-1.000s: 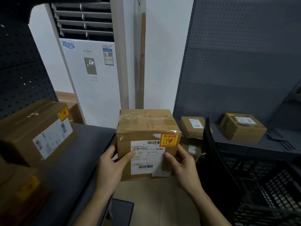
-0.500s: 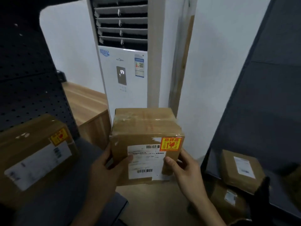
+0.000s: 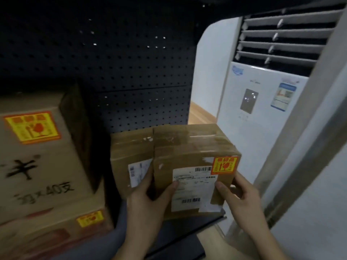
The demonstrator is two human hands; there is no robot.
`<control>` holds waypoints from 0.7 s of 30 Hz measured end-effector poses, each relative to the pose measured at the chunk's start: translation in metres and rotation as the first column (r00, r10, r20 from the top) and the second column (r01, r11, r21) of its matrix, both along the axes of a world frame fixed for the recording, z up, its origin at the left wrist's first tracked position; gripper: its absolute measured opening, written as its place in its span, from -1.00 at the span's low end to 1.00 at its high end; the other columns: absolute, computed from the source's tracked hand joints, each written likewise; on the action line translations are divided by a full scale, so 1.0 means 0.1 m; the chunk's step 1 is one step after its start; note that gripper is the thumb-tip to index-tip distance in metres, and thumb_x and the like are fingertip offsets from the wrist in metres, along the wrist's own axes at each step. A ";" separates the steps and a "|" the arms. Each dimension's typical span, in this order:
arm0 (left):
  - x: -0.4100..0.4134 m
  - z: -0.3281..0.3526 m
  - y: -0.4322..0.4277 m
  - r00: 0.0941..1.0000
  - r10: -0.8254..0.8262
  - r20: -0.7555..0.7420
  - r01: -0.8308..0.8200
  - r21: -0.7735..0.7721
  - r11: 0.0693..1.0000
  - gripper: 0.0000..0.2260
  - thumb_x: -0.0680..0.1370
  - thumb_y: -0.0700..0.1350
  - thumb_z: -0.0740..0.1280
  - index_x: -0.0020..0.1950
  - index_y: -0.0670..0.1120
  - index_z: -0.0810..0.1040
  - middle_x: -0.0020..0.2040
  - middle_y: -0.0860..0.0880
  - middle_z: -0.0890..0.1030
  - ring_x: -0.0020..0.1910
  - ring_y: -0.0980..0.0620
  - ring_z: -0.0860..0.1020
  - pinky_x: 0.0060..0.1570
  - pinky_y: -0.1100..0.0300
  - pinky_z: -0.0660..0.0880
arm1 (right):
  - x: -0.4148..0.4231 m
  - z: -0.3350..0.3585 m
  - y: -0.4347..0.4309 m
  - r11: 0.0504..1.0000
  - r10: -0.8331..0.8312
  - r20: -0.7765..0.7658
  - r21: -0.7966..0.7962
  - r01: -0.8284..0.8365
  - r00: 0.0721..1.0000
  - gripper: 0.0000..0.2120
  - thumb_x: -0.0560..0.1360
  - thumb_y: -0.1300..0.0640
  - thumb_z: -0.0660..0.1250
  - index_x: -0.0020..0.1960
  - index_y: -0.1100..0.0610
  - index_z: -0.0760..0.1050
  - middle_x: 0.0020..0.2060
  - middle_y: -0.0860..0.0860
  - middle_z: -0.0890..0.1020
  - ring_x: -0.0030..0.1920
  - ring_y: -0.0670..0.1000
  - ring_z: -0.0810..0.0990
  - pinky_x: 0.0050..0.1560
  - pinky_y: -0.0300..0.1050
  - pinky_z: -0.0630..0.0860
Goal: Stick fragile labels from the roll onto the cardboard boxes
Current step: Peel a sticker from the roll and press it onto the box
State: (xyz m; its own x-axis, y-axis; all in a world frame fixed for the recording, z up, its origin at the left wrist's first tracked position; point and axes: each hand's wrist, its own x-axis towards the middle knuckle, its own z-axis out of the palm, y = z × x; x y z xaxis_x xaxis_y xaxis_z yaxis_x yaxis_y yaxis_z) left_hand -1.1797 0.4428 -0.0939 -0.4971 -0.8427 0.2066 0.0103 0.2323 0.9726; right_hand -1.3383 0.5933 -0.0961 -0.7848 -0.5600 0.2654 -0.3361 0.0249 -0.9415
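The left hand point(image 3: 144, 205) grips the cardboard box point(image 3: 189, 152) by its left side, thumb on the front. The right hand point(image 3: 242, 199) grips its right side the same way. The box is low over the front edge of a dark shelf point(image 3: 178, 233). A fragile label point(image 3: 223, 165) is stuck at its front top right corner, above a white shipping label point(image 3: 193, 188). A second box point(image 3: 131, 147) touches its left side. Further left is a big carton point(image 3: 37, 156) with its own fragile sticker point(image 3: 31, 126). Behind the box is a pegboard point(image 3: 131, 72), and to its right an air conditioner point(image 3: 262, 109).
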 end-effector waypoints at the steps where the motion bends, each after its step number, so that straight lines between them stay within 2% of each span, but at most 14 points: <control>1: 0.04 0.00 -0.02 1.000 0.022 0.003 -0.022 -0.001 1.000 -0.39 0.35 0.09 0.54 0.39 0.13 0.51 0.14 0.22 0.66 0.14 0.23 0.61 0.14 0.18 0.59 | -0.02 -0.02 -0.07 1.000 0.012 0.003 -0.004 -0.012 1.000 -0.74 0.50 0.06 0.39 0.15 -0.19 0.61 0.03 -0.14 0.71 0.06 0.01 0.67 0.11 0.19 0.60; 3: 0.11 0.01 -0.02 0.998 0.060 0.019 -0.060 -0.003 0.998 -0.36 0.37 0.07 0.55 0.43 0.15 0.46 0.09 0.25 0.67 0.08 0.32 0.61 0.12 0.21 0.59 | -0.07 -0.06 -0.16 0.999 0.044 0.024 -0.001 -0.044 0.999 -0.74 0.50 0.12 0.40 0.15 -0.10 0.61 0.00 -0.12 0.72 0.02 0.01 0.68 0.08 0.20 0.62; 6: 0.18 0.04 0.04 0.992 0.125 0.017 -0.125 -0.012 0.992 -0.34 0.37 0.06 0.55 0.44 0.21 0.41 0.07 0.27 0.67 0.06 0.38 0.59 0.11 0.27 0.58 | -0.16 -0.09 -0.23 0.993 0.118 0.028 0.006 -0.118 0.993 -0.72 0.42 0.09 0.41 0.13 -0.01 0.61 -0.03 -0.09 0.73 -0.05 0.00 0.70 0.00 0.17 0.66; 9: 0.23 0.02 0.07 0.986 0.165 0.018 -0.164 -0.033 0.986 -0.33 0.38 0.07 0.54 0.46 0.22 0.39 0.12 0.29 0.65 0.12 0.36 0.57 0.15 0.28 0.56 | -0.25 -0.16 -0.31 0.981 0.191 0.015 0.027 -0.191 0.982 -0.72 0.42 0.15 0.45 0.12 0.00 0.59 -0.05 -0.14 0.72 -0.04 -0.07 0.69 -0.03 0.03 0.68; 12: 0.28 0.01 0.11 0.981 0.193 0.035 -0.192 -0.023 0.981 -0.36 0.41 0.09 0.52 0.45 0.25 0.39 0.15 0.31 0.63 0.16 0.35 0.56 0.17 0.30 0.54 | -0.29 -0.19 -0.41 0.957 0.287 0.035 0.039 -0.288 0.957 -0.65 0.33 0.01 0.45 0.10 0.00 0.58 -0.04 -0.18 0.72 -0.02 -0.12 0.68 -0.07 -0.14 0.66; 15: 0.32 -0.06 0.14 0.971 0.234 0.040 -0.234 -0.018 0.972 -0.42 0.42 0.03 0.51 0.42 0.20 0.45 0.12 0.29 0.65 0.16 0.32 0.57 0.08 0.46 0.49 | -0.31 -0.25 -0.48 0.935 0.348 0.038 0.062 -0.350 0.937 -0.61 0.27 -0.03 0.46 0.09 -0.03 0.56 -0.05 -0.23 0.70 -0.03 -0.16 0.67 -0.11 -0.31 0.61; 18: 0.35 -0.12 0.18 0.957 0.287 0.048 -0.286 -0.024 0.958 -0.48 0.45 -0.04 0.49 0.40 0.11 0.49 0.11 0.25 0.67 0.14 0.28 0.59 0.06 0.47 0.48 | -0.33 -0.33 -0.52 0.914 0.391 0.046 0.096 -0.394 0.919 -0.61 0.28 -0.06 0.50 0.09 -0.10 0.54 -0.03 -0.23 0.69 -0.01 -0.16 0.66 -0.10 -0.23 0.63; 21: 0.39 -0.22 0.20 0.947 0.317 0.053 -0.317 -0.004 0.948 -0.52 0.44 0.00 0.45 0.37 0.06 0.52 0.11 0.21 0.67 0.15 0.22 0.61 0.14 0.29 0.54 | -0.29 -0.39 -0.54 0.905 0.403 0.026 0.133 -0.403 0.915 -0.59 0.34 0.03 0.57 0.13 -0.18 0.54 -0.01 -0.28 0.67 0.02 -0.20 0.65 -0.02 -0.16 0.61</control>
State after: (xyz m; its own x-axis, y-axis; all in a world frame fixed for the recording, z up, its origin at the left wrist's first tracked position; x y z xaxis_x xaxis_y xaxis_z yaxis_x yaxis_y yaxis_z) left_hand -1.1409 0.4633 -0.1156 -0.2144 -0.9594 0.1833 -0.1141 0.2110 0.9708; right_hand -1.3675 0.5389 -0.1354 -0.4842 -0.8586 0.1683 -0.3457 0.0110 -0.9383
